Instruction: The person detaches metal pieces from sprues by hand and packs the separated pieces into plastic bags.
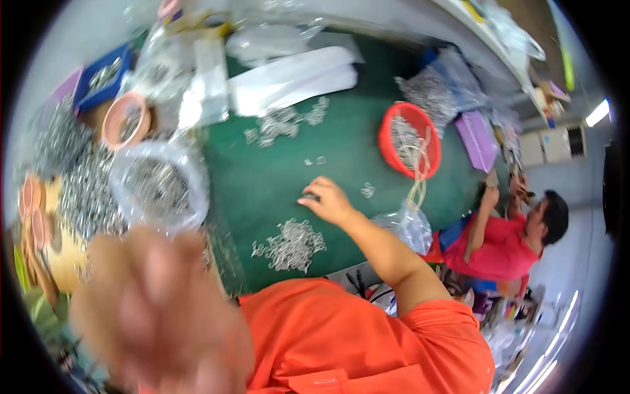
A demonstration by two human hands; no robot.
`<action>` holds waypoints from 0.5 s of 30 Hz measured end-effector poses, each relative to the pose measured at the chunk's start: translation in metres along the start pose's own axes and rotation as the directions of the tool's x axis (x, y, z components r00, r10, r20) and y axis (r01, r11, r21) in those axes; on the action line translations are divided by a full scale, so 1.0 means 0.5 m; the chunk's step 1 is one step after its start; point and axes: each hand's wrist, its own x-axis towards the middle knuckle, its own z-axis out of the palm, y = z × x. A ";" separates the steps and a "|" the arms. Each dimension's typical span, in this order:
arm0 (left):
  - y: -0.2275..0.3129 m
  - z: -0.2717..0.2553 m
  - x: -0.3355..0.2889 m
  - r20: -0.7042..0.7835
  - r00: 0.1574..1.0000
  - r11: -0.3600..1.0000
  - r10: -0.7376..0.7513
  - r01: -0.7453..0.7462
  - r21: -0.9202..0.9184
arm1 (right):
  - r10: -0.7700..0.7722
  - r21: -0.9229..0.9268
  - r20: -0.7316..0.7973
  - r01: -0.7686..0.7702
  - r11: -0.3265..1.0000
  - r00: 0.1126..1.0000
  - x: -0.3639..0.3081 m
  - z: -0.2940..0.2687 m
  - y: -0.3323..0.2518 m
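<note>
Dark piece (312,196) in right hand's (331,204) fingertips

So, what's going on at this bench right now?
The right hand pinches a small dark piece over the green table, between the near metal pile and the far metal pile. The left hand is close to the camera, too blurred to read. The red basket, holding metal parts, stands to the right; a co-worker is beyond.

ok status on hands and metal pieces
Right hand pinching small dark piece. Left hand blurred near camera, grip unclear, blocking lower-left view. Metal pieces piled on green table.
</note>
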 end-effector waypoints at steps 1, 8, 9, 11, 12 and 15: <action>0.008 0.046 0.008 -0.146 0.989 0.999 0.032 -0.035 -0.018 | 0.039 -0.042 -0.124 -0.045 0.998 0.991 -0.006 0.006 0.019; 0.031 0.123 0.022 0.042 0.992 0.970 -0.123 0.129 -0.205 | 0.025 -0.262 -0.398 -0.140 0.955 0.917 0.078 0.029 0.045; 0.025 0.120 0.021 0.110 0.984 0.964 -0.137 0.158 -0.215 | 0.017 -0.253 -0.358 -0.114 0.961 0.934 0.076 0.032 0.048; 0.017 0.111 0.026 0.276 0.950 0.949 -0.145 0.213 -0.234 | 0.048 -0.224 -0.404 -0.150 0.963 0.913 0.067 0.020 0.070; 0.018 0.114 0.028 0.367 0.920 0.944 -0.136 0.233 -0.234 | 0.061 -0.193 -0.451 -0.164 0.967 0.891 0.062 0.008 0.075; 0.022 0.108 0.036 0.542 0.832 0.943 -0.120 0.267 -0.201 | 0.206 -0.184 -0.417 -0.305 0.935 0.885 0.042 -0.031 0.094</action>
